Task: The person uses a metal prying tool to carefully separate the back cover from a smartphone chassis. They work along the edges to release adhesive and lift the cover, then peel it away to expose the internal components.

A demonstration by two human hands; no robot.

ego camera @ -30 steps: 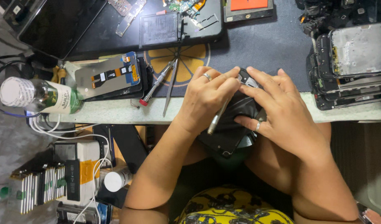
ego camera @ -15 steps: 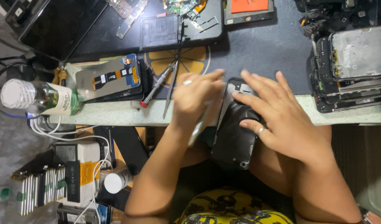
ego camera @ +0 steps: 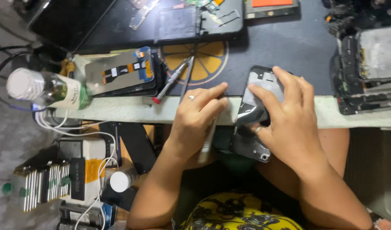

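Near edge: yellow-and-black patterned cloth (ego camera: 242, 215) on the lap, both forearms running up from it

Left hand (ego camera: 195, 121), ring on one finger, is curled around a thin silvery tool (ego camera: 208, 138); fingers pressed together on the shaft. The lower end is blurred and I can't tell where the tip sits

Right hand (ego camera: 285, 123) lies over the dark phone body (ego camera: 255, 115); fingers spread flat across its upper half, thumb side at its left edge, ring visible there. Looks like pressing down, not pinching

Key relation: the phone's long axis runs near-to-far, tilted slightly right at the far end. Its near half overhangs the pale front edge of the surface (ego camera: 118, 111); its far half rests on the dark mat (ego camera: 289, 51). It sits just right of the left hand, so the tool is beside its left long edge. The right hand is on it, the left is the nearer free one

Further out:
- red-tipped screwdriver (ego camera: 172, 81) and tweezers (ego camera: 187, 76) on an orange-slice pad (ego camera: 208, 64)
- display panel with flex cable (ego camera: 118, 72)
- plastic bottle (ego camera: 46, 90) on its side at left
- stacked opened phones (ego camera: 370, 72) at right
- more boards and parts along the far edge
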